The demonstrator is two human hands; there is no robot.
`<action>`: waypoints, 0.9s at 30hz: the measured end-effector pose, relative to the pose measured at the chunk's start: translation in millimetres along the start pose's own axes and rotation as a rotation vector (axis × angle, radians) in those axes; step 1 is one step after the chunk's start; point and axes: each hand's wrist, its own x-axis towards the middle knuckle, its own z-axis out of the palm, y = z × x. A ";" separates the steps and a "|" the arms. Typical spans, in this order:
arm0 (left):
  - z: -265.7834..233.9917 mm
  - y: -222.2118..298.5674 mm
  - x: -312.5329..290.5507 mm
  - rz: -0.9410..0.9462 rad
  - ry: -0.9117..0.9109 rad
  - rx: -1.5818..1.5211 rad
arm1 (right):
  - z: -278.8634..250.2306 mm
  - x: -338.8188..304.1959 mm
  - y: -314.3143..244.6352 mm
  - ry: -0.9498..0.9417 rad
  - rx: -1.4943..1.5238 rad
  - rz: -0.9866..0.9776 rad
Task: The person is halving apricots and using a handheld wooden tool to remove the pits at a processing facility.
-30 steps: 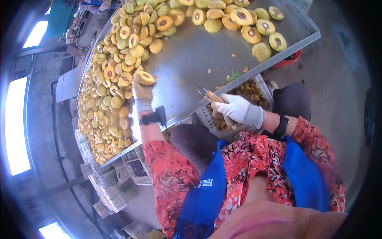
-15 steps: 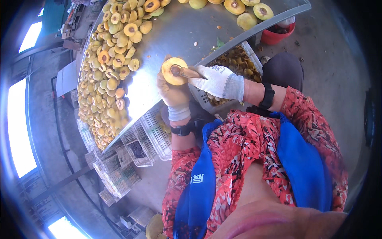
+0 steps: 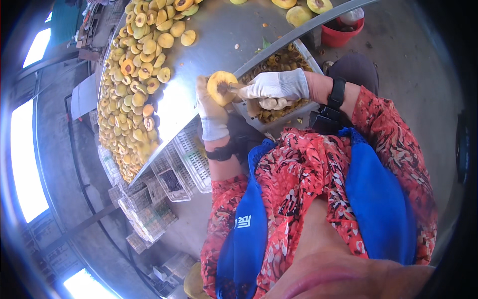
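A yellow peach half (image 3: 218,79) is gripped by my gloved left hand (image 3: 211,110), its cut face turned up toward the right. My gloved right hand (image 3: 279,88) is closed around a small pitting tool (image 3: 238,87), whose handle is mostly hidden in the fist. The tool's tip is at the brown hollow in the middle of the cut face. Both hands are over the near edge of a metal table (image 3: 214,35). Beneath my right hand stands a white crate (image 3: 314,66) of brownish-yellow fruit scraps.
Many peach halves (image 3: 134,94) are heaped along the table's left side, with a few more at the far right. A red bucket (image 3: 341,36) is on the floor to the right. White slotted crates (image 3: 191,158) and stacked crates (image 3: 144,214) stand at the lower left.
My right hand has rolled over, so its curled fingers now show beneath. The peach half has tilted a little in my left hand, and the tool remains at its middle.
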 end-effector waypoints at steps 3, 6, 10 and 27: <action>14.1 2.9 -15.7 0.121 -0.006 -0.067 | 6.0 6.0 5.1 0.004 0.124 -0.049; 18.5 -9.6 -15.4 0.372 0.081 0.040 | 10.2 11.3 14.8 -0.010 0.194 -0.113; 20.7 -9.6 -22.2 0.581 0.203 0.297 | 14.0 -7.5 -0.2 0.137 -0.164 -0.116; -76.9 11.4 -28.7 0.233 0.427 -0.122 | 16.8 2.7 36.7 0.035 -0.075 0.252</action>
